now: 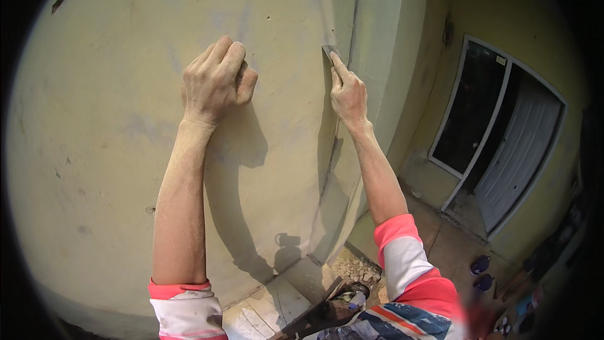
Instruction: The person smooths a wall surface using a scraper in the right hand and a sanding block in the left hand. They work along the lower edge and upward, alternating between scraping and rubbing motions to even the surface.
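A pale yellow-green wall (113,170) with faint bluish patches rises in front of me. My left hand (215,79), dusty, is closed in a fist beside the wall surface; its curled fingers face away, so anything inside them is hidden. To its right, my right hand (349,94) grips a putty knife (328,50), index finger stretched along it. The thin blade lies at the wall, close to a dark vertical crack (357,0) near the corner. The handle is mostly covered by my hand.
Low down are a pale ledge (264,308), broken rubble (355,271) and a dark cluttered pile (340,305). Rightward stand a dark window (472,110) and a light ribbed door (519,154). Dark purple footwear (480,265) lies on the floor. A small hole (58,4) marks the wall's upper left.
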Tool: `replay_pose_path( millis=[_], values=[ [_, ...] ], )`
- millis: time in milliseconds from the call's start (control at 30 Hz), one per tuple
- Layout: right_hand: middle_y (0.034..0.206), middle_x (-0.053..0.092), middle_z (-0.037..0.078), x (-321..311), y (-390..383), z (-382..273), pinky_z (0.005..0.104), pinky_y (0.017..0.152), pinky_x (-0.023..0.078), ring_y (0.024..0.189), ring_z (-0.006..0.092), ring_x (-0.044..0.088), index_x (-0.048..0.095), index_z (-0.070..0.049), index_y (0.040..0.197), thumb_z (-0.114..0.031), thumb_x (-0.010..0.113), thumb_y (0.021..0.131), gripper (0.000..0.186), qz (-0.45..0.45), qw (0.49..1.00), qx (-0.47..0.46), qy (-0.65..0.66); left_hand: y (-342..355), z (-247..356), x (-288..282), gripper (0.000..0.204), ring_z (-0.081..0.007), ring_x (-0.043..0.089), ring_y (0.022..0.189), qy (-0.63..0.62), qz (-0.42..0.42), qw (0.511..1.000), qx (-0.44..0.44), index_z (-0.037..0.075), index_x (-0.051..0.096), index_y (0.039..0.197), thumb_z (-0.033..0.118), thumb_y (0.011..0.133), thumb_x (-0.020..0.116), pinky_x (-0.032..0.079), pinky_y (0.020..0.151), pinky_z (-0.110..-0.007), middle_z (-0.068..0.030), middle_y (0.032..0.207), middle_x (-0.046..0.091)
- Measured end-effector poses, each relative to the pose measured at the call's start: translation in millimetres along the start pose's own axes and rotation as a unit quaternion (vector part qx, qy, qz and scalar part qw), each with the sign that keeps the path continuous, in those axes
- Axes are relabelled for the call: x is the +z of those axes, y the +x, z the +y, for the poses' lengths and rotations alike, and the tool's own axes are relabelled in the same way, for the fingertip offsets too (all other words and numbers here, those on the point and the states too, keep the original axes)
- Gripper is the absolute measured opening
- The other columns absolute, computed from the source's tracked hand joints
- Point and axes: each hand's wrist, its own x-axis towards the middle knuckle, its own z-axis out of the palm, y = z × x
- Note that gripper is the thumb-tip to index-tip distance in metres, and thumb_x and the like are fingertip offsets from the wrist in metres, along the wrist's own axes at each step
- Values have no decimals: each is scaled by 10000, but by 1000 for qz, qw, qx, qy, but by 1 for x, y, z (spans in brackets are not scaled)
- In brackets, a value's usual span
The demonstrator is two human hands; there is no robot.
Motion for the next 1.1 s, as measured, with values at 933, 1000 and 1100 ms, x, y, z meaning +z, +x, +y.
replay_pose_path(
  millis=[933,1000,1100],
  values=[
    [1135,737,234,-2,43,18,473,892,590,1050,401,719,589,-114,1478,-165,553,1074,408,78,994,-55,52,4,13,9,115,-150,600,642,-19,22,999,13,119,541,787,139,780,654,535,537,-317,9,756,547],
    [1071,755,206,22,-22,18,439,888,586,959,341,736,594,-126,1482,-138,571,1070,413,33,998,-40,33,-1,9,13,114,-150,602,644,-18,17,1000,5,120,543,787,140,777,655,539,539,-317,10,758,549],
    [949,742,158,29,-38,3,405,860,579,820,259,707,602,-136,1484,-103,595,1059,426,22,999,-43,18,1,13,17,117,-149,605,649,-15,27,999,15,121,539,782,134,772,655,542,541,-317,9,758,552]
  ],
)
